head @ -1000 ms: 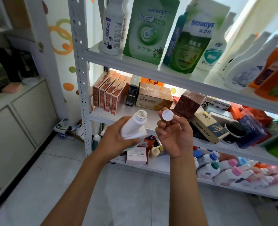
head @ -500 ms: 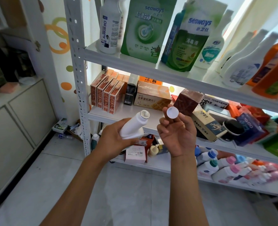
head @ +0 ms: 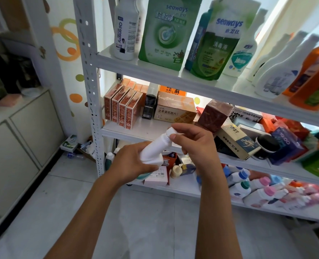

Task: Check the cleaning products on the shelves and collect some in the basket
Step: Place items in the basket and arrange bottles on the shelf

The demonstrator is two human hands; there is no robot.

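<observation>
White bottle [head: 155, 151], held in both hands before a shelf rack [head: 88, 75].

The bottle body is gripped by the left hand [head: 134, 163], neck tilted up and to the right; the white cap [head: 170, 132] at its mouth is pinched by the fingers of the right hand [head: 196, 144]. Both are held in front of the middle shelf [head: 136, 128], which is stocked with boxes [head: 123, 107]. Green pouches [head: 169, 32] and further bottles are stood on the top shelf [head: 155, 67]; small bottles [head: 242, 186] are stocked on the bottom shelf.

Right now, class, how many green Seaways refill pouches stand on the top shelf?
2. One green pouch stands beside the white bottle at the left; the second pouch stands further right. Others may be hidden behind.
</observation>
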